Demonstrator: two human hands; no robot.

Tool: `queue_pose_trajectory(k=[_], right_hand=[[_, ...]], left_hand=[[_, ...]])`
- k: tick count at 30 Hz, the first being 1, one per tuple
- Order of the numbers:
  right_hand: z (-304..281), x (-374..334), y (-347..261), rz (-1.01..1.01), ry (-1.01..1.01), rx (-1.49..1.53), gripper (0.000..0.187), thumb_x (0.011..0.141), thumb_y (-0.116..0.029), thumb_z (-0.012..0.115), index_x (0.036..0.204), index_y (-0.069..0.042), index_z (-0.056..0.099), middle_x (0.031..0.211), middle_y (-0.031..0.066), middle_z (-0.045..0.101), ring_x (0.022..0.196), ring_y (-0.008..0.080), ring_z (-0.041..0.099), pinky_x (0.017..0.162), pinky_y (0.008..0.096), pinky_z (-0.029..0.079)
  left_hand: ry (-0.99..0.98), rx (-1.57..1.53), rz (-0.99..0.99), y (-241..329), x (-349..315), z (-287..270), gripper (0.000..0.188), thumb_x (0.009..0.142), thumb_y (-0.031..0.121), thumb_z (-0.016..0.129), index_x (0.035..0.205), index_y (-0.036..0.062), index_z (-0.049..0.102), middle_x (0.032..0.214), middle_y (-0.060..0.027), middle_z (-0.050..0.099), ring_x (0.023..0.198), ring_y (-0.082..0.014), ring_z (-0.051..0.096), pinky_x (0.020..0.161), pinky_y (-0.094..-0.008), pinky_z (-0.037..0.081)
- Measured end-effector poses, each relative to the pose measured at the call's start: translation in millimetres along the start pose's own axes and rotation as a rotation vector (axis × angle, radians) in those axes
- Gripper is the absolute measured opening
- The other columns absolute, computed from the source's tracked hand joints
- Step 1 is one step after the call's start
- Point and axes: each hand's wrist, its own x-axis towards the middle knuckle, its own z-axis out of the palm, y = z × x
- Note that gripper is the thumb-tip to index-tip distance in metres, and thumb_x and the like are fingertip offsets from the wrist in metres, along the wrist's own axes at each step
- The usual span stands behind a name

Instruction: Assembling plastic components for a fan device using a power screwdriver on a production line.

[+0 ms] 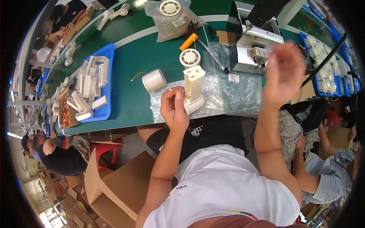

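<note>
A cream plastic housing (194, 85) stands upright near the table's front edge, its rectangular body rising from a round cylindrical part (195, 105). Beside it, my left hand (175, 110) is closed, thumb and fingers pinching thin brownish wire (174, 91) at the housing's left side. My right hand (283, 74) is raised in front of the metal bench machine (254, 47); motion blur smears its fingers, so whether it holds anything is unclear. Left of the housing lies a cream cylinder (154, 80) with a short wire. Just behind is a round slotted cap (190, 57).
A blue tray (110, 81) of cream housings sits left; another blue tray (330, 86) with round parts is at right. Clear plastic film (235, 97) covers the front of the green table. An orange-handled tool (188, 41) and a bag of small parts (171, 28) lie behind.
</note>
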Motion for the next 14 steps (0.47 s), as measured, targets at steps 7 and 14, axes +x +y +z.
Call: queue_pose_trajectory(k=[7,14], right_hand=[[60.3,93.6,-10.8,0.052,0.029,-0.086,0.058,0.091,-0.022,0.066,0.138,0.000,0.042,0.109,0.0135,0.060,0.094,0.0187,0.062,0.083,0.0306,0.054],[-56.4,121.3,6.3,0.009,0.111,0.026,0.039,0.091,-0.021,0.051,0.118,0.007,0.056,0.101,0.0214,0.065,0.085,0.0291,0.066,0.082,0.0371,0.056]], left_hand=[[0.061,-0.014,-0.032,-0.3,-4.3,7.4,0.010,0.101,0.009,0.053,0.103,-0.0011,0.053,0.099,-0.0145,0.065,0.094,-0.0198,0.062,0.090,-0.0330,0.048],[-0.017,0.053,-0.048,4.8,-2.3,19.4,0.012,0.100,0.011,0.051,0.103,-0.0009,0.051,0.096,-0.0152,0.066,0.089,-0.0174,0.060,0.085,-0.0304,0.045]])
